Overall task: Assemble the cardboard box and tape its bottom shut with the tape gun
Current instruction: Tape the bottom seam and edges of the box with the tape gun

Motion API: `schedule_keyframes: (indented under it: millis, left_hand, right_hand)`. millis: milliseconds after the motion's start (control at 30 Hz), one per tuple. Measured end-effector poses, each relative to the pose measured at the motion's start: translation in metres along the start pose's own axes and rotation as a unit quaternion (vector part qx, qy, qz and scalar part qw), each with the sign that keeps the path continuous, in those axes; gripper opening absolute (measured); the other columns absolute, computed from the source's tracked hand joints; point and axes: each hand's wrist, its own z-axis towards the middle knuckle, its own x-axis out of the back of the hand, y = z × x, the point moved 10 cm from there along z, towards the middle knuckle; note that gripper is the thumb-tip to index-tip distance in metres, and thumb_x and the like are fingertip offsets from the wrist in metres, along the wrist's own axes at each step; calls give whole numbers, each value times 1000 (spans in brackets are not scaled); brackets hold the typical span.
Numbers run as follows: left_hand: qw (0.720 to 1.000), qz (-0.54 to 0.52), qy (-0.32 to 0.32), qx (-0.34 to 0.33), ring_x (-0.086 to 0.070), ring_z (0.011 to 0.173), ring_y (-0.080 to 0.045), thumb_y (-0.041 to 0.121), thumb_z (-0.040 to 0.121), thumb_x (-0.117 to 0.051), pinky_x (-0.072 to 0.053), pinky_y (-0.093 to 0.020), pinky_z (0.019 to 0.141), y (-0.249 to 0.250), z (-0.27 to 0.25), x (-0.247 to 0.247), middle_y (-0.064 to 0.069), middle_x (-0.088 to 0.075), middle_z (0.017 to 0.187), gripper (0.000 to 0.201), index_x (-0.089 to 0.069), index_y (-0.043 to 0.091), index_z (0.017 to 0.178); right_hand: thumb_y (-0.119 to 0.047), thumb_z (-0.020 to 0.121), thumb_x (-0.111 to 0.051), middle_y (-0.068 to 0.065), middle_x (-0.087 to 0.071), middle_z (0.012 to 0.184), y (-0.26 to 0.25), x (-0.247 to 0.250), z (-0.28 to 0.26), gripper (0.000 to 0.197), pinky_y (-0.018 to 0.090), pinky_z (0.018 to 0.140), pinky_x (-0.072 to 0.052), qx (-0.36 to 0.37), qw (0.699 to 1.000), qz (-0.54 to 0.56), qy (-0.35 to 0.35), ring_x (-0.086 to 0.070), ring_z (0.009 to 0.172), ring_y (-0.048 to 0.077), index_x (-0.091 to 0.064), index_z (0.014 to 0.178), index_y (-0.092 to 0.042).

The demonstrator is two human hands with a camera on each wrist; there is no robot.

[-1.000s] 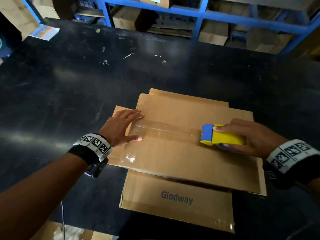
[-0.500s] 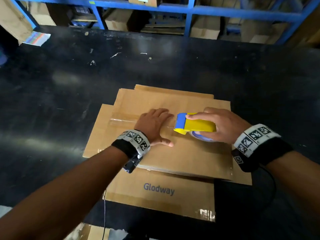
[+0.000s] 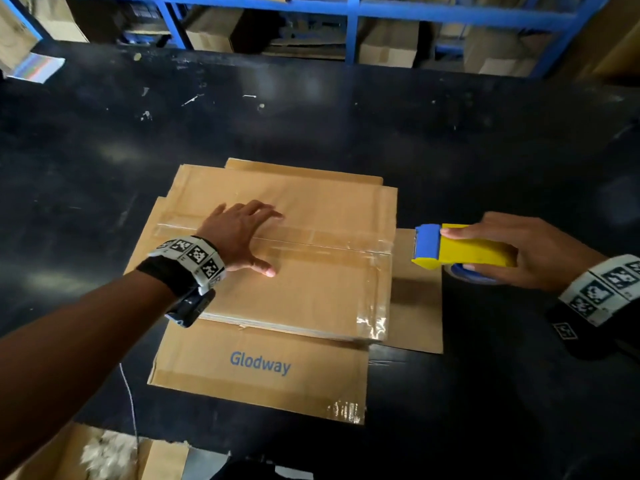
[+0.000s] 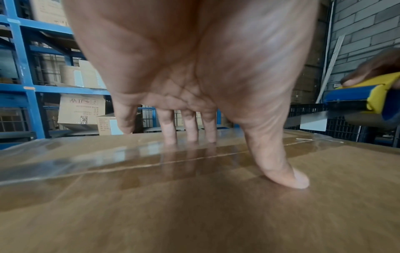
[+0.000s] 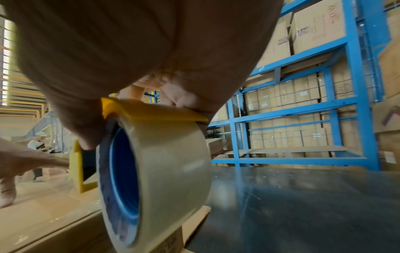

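A brown cardboard box (image 3: 311,289) stands bottom-up on the black table, its flaps spread flat below it; the near flap reads "Glodway". Clear tape (image 3: 332,239) runs along the middle seam and shines in the left wrist view as tape (image 4: 129,154). My left hand (image 3: 242,233) presses flat on the box's left half, fingers straight and spread (image 4: 190,130). My right hand (image 3: 530,251) grips the yellow-and-blue tape gun (image 3: 457,249) just past the box's right edge, over a side flap. The tape roll (image 5: 155,179) fills the right wrist view.
The black table (image 3: 346,126) stretches wide behind and to both sides of the box. Blue racks (image 3: 349,32) with cartons line the far edge. A coloured sheet (image 3: 34,67) lies at the far left. More cardboard (image 3: 69,455) sits below the near edge.
My right hand has drawn the tape gun rightward along the seam and off the box's right edge. My left hand stays pressed flat on the box's left half.
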Motion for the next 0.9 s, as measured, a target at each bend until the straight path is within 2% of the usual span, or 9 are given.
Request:
schedule_keyframes:
  millis: [100, 233, 433, 567, 667, 700, 767, 833, 900]
  left_hand:
    - [1000, 5, -9, 8, -43, 146, -28, 78, 56, -81, -26, -60, 124, 3, 1, 1, 8, -28, 167, 115, -28, 46, 153]
    - [1000, -5, -16, 17, -48, 142, -29, 72, 56, -85, -36, -59, 119, 6, 1, 0, 6, -28, 168, 116, -30, 43, 154]
    - [997, -68, -13, 27, -45, 144, -27, 53, 63, -92, -52, -52, 105, 4, -1, -7, 9, -18, 171, 115, -28, 38, 158]
    - [994, -103, -4, 28, -39, 149, -32, 34, 72, -92, -51, -50, 107, 9, -4, -15, 4, -7, 174, 113, -23, 35, 161]
    - [993, -117, 28, -15, -40, 149, -34, 5, 80, -81, -54, -38, 100, 39, -10, -18, 1, 0, 175, 109, -18, 35, 163]
    - [993, -110, 35, -35, -32, 154, -34, -2, 79, -75, -51, -39, 105, 52, -11, -22, 0, 0, 175, 110, -16, 37, 164]
    - [996, -63, 23, -65, -7, 161, -30, 0, 76, -69, -34, -55, 121, 77, -11, -37, -1, 6, 175, 114, -6, 37, 165]
    - [997, -31, -3, -67, 12, 161, -27, 21, 85, -68, -15, -64, 126, 99, -10, -51, -3, 17, 174, 109, 4, 35, 165]
    - [997, -34, -14, -74, 21, 158, -27, 42, 94, -62, -1, -63, 127, 122, -9, -52, -3, 26, 171, 100, 9, 37, 164]
  right_hand:
    - [-47, 80, -70, -8, -52, 101, 11, -1, -11, 68, 40, 71, -53, 8, 1000, 3, 12, -59, 86, 12, -44, 143, -51]
    - [-60, 80, -58, -9, -50, 102, 20, -14, -5, 66, 27, 70, -47, 4, 1000, -16, -6, -54, 85, 8, -35, 142, -59]
    - [-58, 82, -60, -8, -49, 102, 32, -46, 11, 67, 11, 68, -34, -11, 998, -52, -38, -52, 82, 9, -39, 145, -53]
    - [-49, 84, -69, -11, -46, 100, 30, -58, 22, 64, 18, 68, -34, -19, 998, -47, -37, -50, 83, 9, -45, 143, -46]
    - [-44, 84, -71, -10, -47, 103, 27, -62, 29, 63, 25, 76, -38, -24, 998, -37, -47, -49, 88, 10, -47, 143, -42]
    - [-44, 85, -70, -9, -49, 106, 27, -63, 30, 63, 27, 78, -40, -27, 998, -35, -51, -51, 91, 11, -47, 143, -42]
    - [-44, 86, -68, -10, -51, 111, 29, -64, 36, 60, 29, 83, -44, -33, 998, -27, -56, -52, 97, 12, -47, 143, -42]
    - [-47, 86, -66, -11, -54, 109, 34, -72, 41, 55, 31, 84, -47, -37, 996, -38, -75, -56, 97, 12, -51, 138, -44]
    - [-51, 85, -65, -5, -59, 110, 44, -90, 39, 51, 31, 83, -49, -50, 987, -86, -124, -62, 101, 18, -53, 135, -45]
